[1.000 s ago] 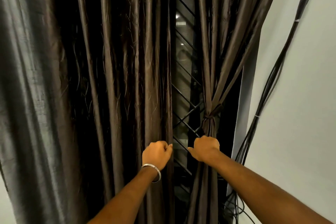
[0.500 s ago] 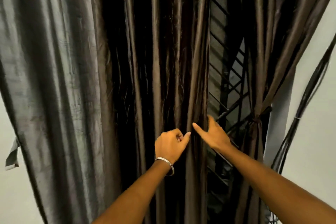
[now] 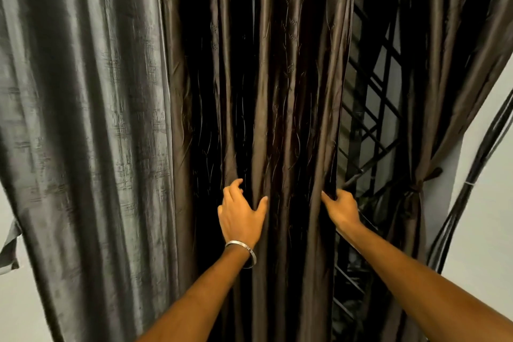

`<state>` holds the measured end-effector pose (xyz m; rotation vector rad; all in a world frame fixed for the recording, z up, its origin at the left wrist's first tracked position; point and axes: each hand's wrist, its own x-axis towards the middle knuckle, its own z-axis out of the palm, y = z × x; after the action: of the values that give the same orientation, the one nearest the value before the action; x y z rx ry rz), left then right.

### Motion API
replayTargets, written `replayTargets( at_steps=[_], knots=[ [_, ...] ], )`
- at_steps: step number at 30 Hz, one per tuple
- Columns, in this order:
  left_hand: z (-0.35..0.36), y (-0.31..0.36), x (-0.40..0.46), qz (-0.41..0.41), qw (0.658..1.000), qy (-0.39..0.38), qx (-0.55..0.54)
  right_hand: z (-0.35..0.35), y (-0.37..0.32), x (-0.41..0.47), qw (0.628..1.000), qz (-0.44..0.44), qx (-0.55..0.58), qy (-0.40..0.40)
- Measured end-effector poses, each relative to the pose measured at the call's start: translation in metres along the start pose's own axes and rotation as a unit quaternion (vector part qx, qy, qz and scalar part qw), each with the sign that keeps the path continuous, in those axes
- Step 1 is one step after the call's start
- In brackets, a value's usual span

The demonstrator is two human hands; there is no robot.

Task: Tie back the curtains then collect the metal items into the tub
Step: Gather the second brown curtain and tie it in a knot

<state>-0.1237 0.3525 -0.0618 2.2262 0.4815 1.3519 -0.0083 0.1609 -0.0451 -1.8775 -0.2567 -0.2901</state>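
Two hands work one loose brown curtain (image 3: 280, 91): left hand (image 3: 241, 219) spread around a fold, right hand (image 3: 342, 209) pinching its edge (a second curtain (image 3: 416, 197) hangs tied, window grille (image 3: 372, 130) between).

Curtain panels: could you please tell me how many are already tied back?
1: the brown curtain at right, knotted beside the window grille. The middle brown panel and grey panel hang loose.
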Motion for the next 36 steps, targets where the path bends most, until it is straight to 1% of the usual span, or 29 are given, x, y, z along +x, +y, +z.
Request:
replayTargets(
  at_steps=[2,3,6,8,11,13,14,16,18,21,24,27,29,31,32,34,36],
  knots=[
    [0.005,-0.003,0.002,-0.019,1.000,-0.019,0.004,0.001,0.001,0.002,1.000,0.003,-0.006,0.012],
    [0.008,-0.003,0.003,-0.025,0.999,-0.026,0.006,0.002,0.002,0.004,1.000,0.011,0.010,0.010],
    [0.016,-0.003,0.005,-0.053,0.998,-0.046,0.007,0.002,0.003,0.008,0.994,0.039,0.099,-0.018],
    [0.020,-0.004,0.007,-0.075,0.996,-0.046,-0.002,-0.001,0.004,0.009,0.985,0.055,0.154,-0.047],
    [0.025,-0.007,0.013,-0.090,0.995,-0.041,-0.001,-0.008,0.003,-0.001,0.978,0.006,0.184,-0.101],
    [0.029,-0.008,0.014,-0.098,0.994,-0.037,-0.001,-0.011,0.008,-0.001,0.982,-0.020,0.148,-0.113],
    [0.031,-0.008,0.014,-0.102,0.994,-0.037,-0.004,-0.012,0.013,0.002,0.991,-0.035,0.097,-0.091],
    [0.033,-0.005,0.012,-0.106,0.994,-0.033,-0.010,-0.013,0.020,0.009,0.998,-0.054,-0.013,-0.019],
    [0.035,-0.004,0.010,-0.103,0.994,-0.033,-0.024,-0.014,0.023,0.017,0.997,-0.048,-0.056,0.028],
    [0.037,-0.004,0.010,-0.116,0.990,-0.050,-0.059,-0.014,0.020,0.023,0.998,-0.026,-0.043,0.042],
    [0.040,-0.001,0.009,-0.143,0.980,-0.077,-0.116,-0.009,0.015,0.020,0.998,0.001,0.049,0.026],
    [0.040,0.005,0.006,-0.146,0.973,-0.099,-0.150,-0.002,0.003,0.008,0.985,0.031,0.166,-0.034],
    [0.042,0.008,0.005,-0.144,0.968,-0.102,-0.176,0.003,-0.001,0.000,0.973,0.012,0.216,-0.079],
    [0.044,0.011,0.004,-0.138,0.966,-0.111,-0.188,0.009,-0.001,-0.003,0.979,-0.021,0.177,-0.094],
    [0.046,0.012,0.003,-0.134,0.965,-0.119,-0.191,0.014,0.002,0.000,0.986,-0.022,0.144,-0.083],
    [0.046,0.014,0.001,-0.124,0.963,-0.133,-0.200,0.021,0.001,0.005,0.993,0.000,0.104,-0.046],
    [0.046,0.013,-0.001,-0.119,0.961,-0.140,-0.209,0.025,-0.001,0.011,0.992,0.056,0.107,-0.039]
  ],
)
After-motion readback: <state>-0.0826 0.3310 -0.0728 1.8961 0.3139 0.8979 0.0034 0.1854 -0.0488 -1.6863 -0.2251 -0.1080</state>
